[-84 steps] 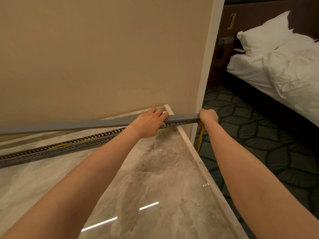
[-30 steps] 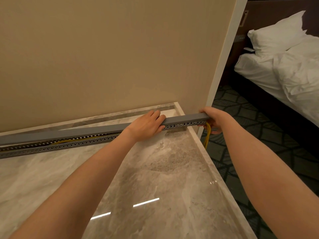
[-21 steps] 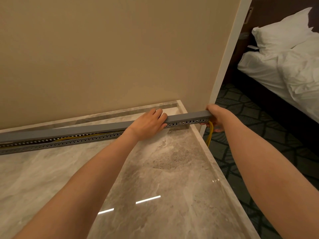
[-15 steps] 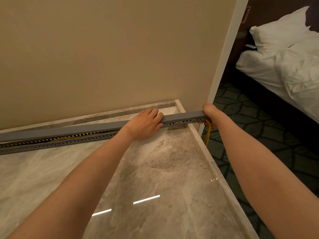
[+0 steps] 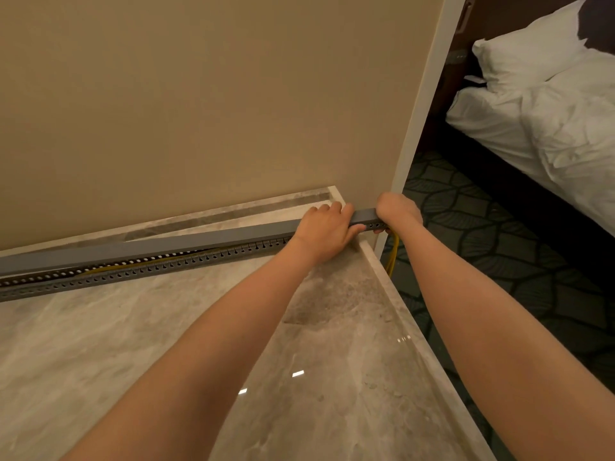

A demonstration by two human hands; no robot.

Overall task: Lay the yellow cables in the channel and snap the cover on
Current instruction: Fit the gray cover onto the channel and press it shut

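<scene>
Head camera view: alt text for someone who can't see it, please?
Two hands grip a grey cover over a slotted channel on a marble counter: left hand near its right end, right hand at the end. Yellow cables show inside and hang off the end.

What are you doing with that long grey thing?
A person is fitting a grey cover onto a channel lying on a marble counter. The left hand and right hand both grip the cover near its right end. Yellow cables run inside and hang off the end. Further left, the cover is not yet snapped down.
</scene>
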